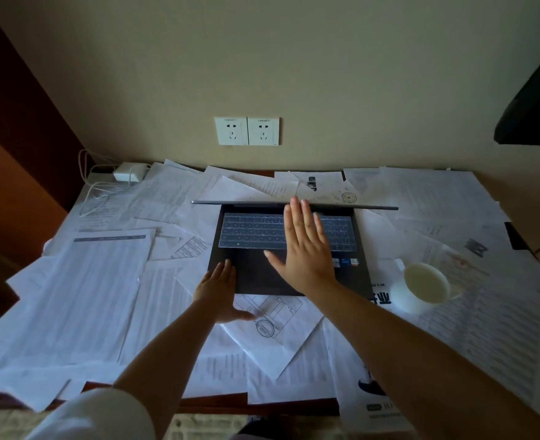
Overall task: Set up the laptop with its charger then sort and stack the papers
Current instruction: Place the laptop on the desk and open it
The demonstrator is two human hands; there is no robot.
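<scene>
1. Head view, centre of frame: laptop sitting open on the paper-covered desk, lid edge-on to the camera so the screen is not showing; translucent cover lying over the keyboard.
2. Right hand hovering or resting flat over the right half of the keyboard, fingers straight and spread, thumb angled out to the left above the trackpad, fingertips reaching the top edge of the lid; contact with the keys cannot be told.
3. Left hand lying palm down at the laptop's lower left corner, fingers straight and close together on the palm rest, thumb stretched right across the sheet just below the front edge.
4. Papers sprawling loose and overlapping across the whole desk, from lower left to far right, some tucked beneath the laptop; nothing stacked.
5. Upper left of frame: white charger sitting at the desk's back corner, its white cable looping down over the sheets, well apart from the laptop.
6. Upper centre: double wall socket showing on the beige wall above the desk.
7. Right of frame: white cup standing on the papers just beside the laptop's lower right corner.
</scene>
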